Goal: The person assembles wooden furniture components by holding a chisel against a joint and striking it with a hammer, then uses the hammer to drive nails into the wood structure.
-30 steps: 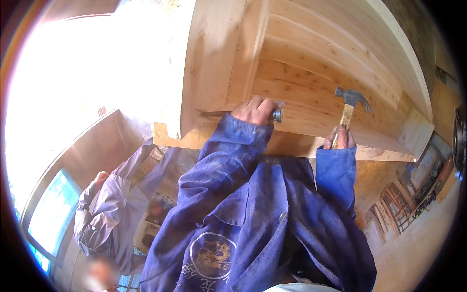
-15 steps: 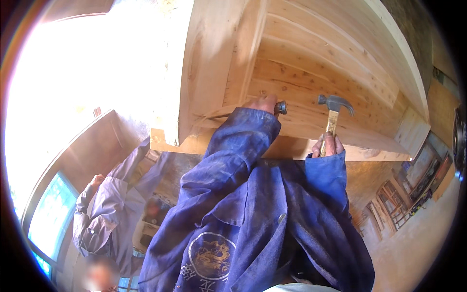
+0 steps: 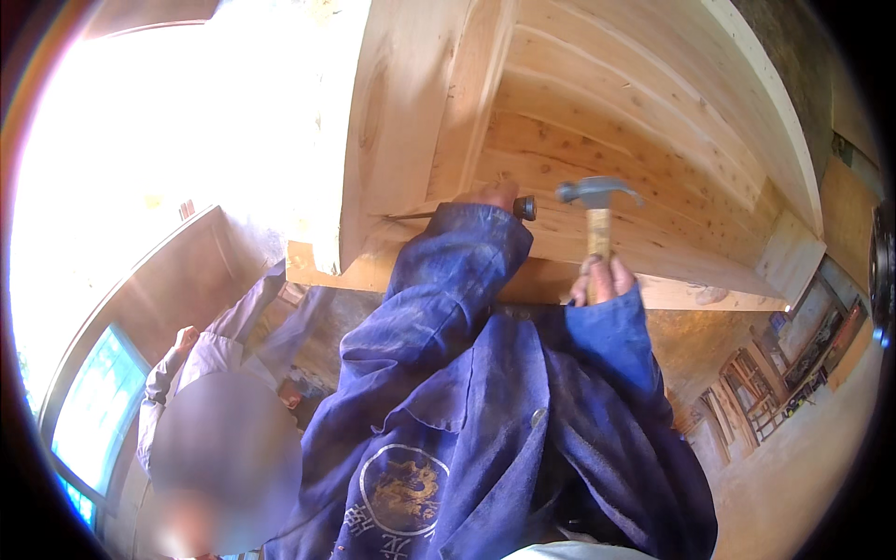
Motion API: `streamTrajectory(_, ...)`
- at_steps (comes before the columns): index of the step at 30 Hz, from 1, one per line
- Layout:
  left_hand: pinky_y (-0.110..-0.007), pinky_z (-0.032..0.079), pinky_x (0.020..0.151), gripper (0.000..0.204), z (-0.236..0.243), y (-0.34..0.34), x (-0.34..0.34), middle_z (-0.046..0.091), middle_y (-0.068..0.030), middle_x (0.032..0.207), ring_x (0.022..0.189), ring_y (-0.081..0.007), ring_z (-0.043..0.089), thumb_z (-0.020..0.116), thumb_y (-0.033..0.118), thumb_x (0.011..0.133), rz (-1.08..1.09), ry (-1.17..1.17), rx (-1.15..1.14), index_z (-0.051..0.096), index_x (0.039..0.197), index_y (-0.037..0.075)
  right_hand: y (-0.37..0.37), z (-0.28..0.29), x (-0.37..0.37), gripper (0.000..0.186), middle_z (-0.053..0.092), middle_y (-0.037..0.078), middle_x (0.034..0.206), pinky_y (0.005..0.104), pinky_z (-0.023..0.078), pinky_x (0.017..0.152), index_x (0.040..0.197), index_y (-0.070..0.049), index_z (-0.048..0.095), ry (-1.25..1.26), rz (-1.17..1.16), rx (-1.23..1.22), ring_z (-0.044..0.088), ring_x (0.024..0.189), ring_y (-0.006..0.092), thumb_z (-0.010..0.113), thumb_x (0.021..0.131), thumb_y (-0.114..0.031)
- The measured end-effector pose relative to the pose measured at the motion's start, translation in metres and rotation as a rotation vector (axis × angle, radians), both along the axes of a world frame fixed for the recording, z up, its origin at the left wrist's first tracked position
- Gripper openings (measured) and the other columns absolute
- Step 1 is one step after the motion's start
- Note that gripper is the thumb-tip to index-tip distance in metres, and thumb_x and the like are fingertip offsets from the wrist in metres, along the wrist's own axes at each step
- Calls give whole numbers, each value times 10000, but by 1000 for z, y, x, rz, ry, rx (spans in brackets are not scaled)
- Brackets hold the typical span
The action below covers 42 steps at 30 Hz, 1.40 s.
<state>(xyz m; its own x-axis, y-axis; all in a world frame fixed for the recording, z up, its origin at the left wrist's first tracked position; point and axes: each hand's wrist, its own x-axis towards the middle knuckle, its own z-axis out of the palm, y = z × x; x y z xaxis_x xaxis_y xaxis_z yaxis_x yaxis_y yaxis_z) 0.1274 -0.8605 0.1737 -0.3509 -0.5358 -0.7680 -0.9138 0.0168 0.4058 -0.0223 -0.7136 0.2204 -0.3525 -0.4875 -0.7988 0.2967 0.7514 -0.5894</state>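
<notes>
A pale wooden cabinet (image 3: 635, 140) was opened before the hands, its side panel (image 3: 401, 112) standing near the chisel's (image 3: 526, 207) tip. A co-worker (image 3: 213, 357) was seen at lower left, wooden frames (image 3: 751, 383) at right. Inside the cabinet's near edge, the chisel was gripped by the left hand (image 3: 499, 193), partly hidden by a blue sleeve (image 3: 467, 247); its near-level long axis was directed leftward. The hammer (image 3: 598, 224) was held by the right hand (image 3: 602, 278), handle upright, striking face turned leftward, apart from the chisel's butt.
</notes>
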Motion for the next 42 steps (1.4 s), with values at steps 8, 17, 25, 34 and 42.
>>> streamTrajectory(8,-486,514,783,181,-8,13,15,668,-154,952,934,-375,648,656,98,808,71,343,-375,646,986,127,14,-17,-49,247,457,11,629,240,369,456,879,-86,510,155,-462,-149,446,506,91,529,1010,-295)
streamTrajectory(17,-503,513,789,152,-10,13,-10,683,-162,946,942,-387,659,638,136,847,55,222,-109,618,996,111,23,-7,-16,280,494,31,606,246,358,429,877,-94,515,54,-172,-45,443,474,90,515,1018,-336)
streamTrajectory(25,-510,501,784,152,-19,2,-9,670,-193,934,931,-415,644,637,102,830,115,177,-128,612,979,99,24,-10,-24,259,507,35,624,245,366,447,887,-85,521,121,-232,-60,461,497,92,509,1016,-310)
streamTrajectory(34,-517,497,793,143,-36,13,1,659,-194,957,952,-420,641,632,117,834,63,183,-161,594,968,85,5,10,-41,323,562,111,802,385,460,603,1165,-28,553,1405,468,-158,558,655,231,535,842,-31)
streamTrajectory(42,-495,495,902,241,-3,-12,-5,670,-197,1061,1055,-393,646,635,184,822,-34,2,74,621,1052,111,11,-8,-1,219,484,-6,635,262,371,475,946,-50,531,53,4,-50,480,549,86,529,1014,-258)
